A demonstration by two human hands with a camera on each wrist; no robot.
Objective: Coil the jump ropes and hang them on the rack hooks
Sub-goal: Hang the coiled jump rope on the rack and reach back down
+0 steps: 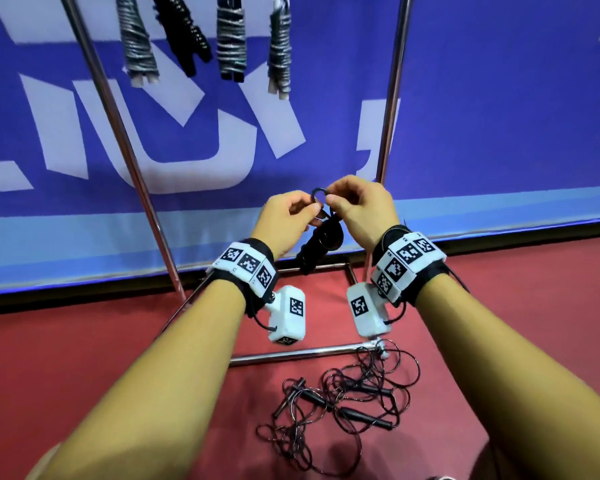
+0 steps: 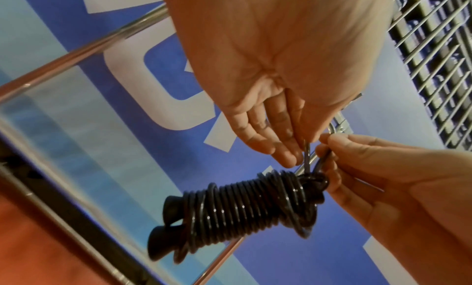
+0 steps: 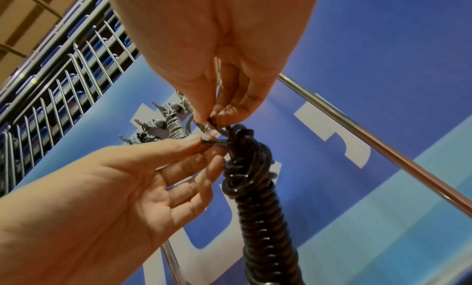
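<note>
A black jump rope, wound tightly round its two handles into a bundle (image 1: 321, 244), hangs between my hands in front of the rack. A small loop (image 1: 318, 195) of the cord sticks up from its top. My left hand (image 1: 309, 207) pinches the loop's left side and my right hand (image 1: 330, 199) pinches its right side. In the left wrist view the bundle (image 2: 242, 206) dangles below the left fingertips (image 2: 288, 154), handle ends at the lower left. From the right wrist the bundle (image 3: 260, 208) hangs straight down under the right fingertips (image 3: 224, 115).
Several coiled ropes (image 1: 231, 39) hang from hooks at the top of the rack. Its chrome uprights (image 1: 118, 133) stand either side of my hands, and its base bar (image 1: 302, 353) lies on the red floor. A tangle of loose black ropes (image 1: 343, 400) lies below my right forearm.
</note>
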